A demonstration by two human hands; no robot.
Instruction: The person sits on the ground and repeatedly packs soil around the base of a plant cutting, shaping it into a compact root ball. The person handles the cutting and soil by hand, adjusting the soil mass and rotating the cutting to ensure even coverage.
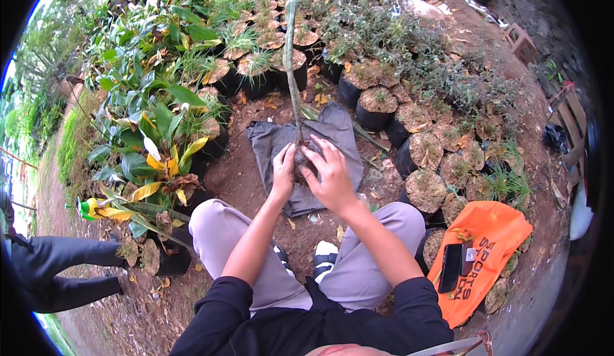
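Observation:
A long, narrow, mottled green plant leaf [289, 63] stands upright in front of me, its base between my two hands. My left hand [284, 170] is cupped against the left side of a dark, rounded clump [301, 160] at the leaf's base. Over the right side of the clump, my right hand [331, 171] rests with its fingers spread towards the stem. Whether the clump is soil alone or a pot is partly hidden by my fingers. Beneath both hands a dark grey plastic sheet [268, 138] lies crumpled on the soil.
Black bags of potted soil [376, 104] crowd ahead and to the right. Leafy plants [184, 94] and a green spray-bottle head [86, 208] are at left, near a person's dark trousers [72, 255]. An orange bag [484, 241] at right carries a phone [450, 267].

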